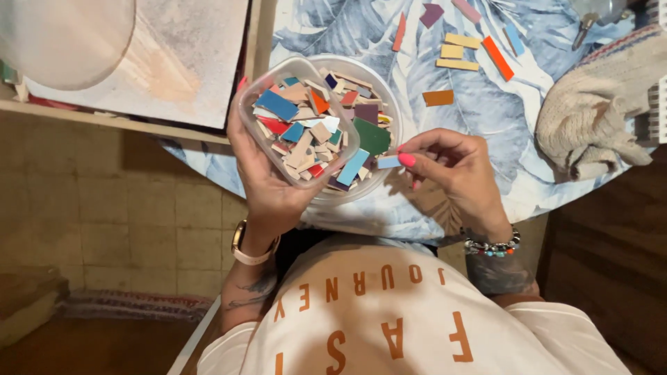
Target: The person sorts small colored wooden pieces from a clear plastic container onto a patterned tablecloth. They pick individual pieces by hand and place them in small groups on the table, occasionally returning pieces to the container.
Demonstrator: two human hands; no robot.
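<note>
Small tile: you pinch a pale blue tile piece (388, 162) between thumb and fingertips, just at the right rim of the tubs, over the near edge of the worktop
Right hand: your right hand (455, 170) has its grip closed to a tight pinch on that piece, pink nails showing, a beaded bracelet (492, 246) on the wrist
Clear tub: a clear plastic container (299, 125) full of mixed tile pieces, blue, red, orange, beige, white and purple, sits tilted in your other hand
Left hand: your left hand (267, 177) cups the tub from below and the side, its grip wrapped around the wall, a pale watch strap (251, 255) on the wrist
Round bowl: a pale round bowl (379, 83) lies under and behind the clear tub, holding more pieces, among them a dark green one (373, 137)
Worktop: the round worktop (486, 111) wears a cloth of blue and white leaf print
Loose pieces: farther off on the cloth lie separate tiles, yellow strips (458, 52), an orange-red strip (498, 57), an ochre one (438, 98), a purple one (431, 14)
Right edge: a beige knitted cloth (597, 114) lies bunched up there
Left side: a pale painted board (139, 55) lies beside the worktop, over the tiled floor (125, 215)
</note>
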